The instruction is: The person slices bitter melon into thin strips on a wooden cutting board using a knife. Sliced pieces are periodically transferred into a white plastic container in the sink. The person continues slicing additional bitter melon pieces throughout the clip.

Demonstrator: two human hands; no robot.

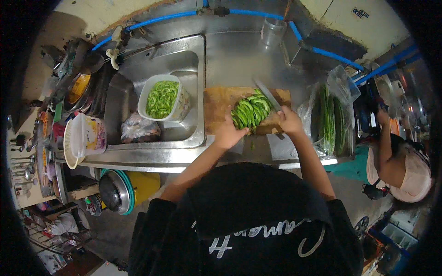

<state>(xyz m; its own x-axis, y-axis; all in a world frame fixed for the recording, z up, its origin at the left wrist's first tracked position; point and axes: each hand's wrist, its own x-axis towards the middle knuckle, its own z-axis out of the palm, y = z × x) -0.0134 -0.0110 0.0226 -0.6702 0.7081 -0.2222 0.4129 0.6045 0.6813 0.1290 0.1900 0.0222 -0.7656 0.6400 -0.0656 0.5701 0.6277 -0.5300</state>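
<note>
A pile of sliced green vegetable, seemingly bitter melon [252, 109], lies on the wooden cutting board [218, 103]. My left hand [228, 134] cups the near left side of this pile, thumb and fingers spread around its edge. In my right hand [290, 121] is a kitchen knife [267, 94], its blade slanting up and left along the pile's right side. The blade looks slightly blurred. To the left, a white plastic tub [185, 100] holding more green slices [162, 99] stands in the steel sink [202, 69].
A tied plastic bag [141, 127] sits in the sink near the tub. Another plastic tub [95, 135] stands on the left counter edge. Long green beans [328, 120] lie in plastic at right. A clear container [272, 32] stands behind the board. Another person [400, 165] is at far right.
</note>
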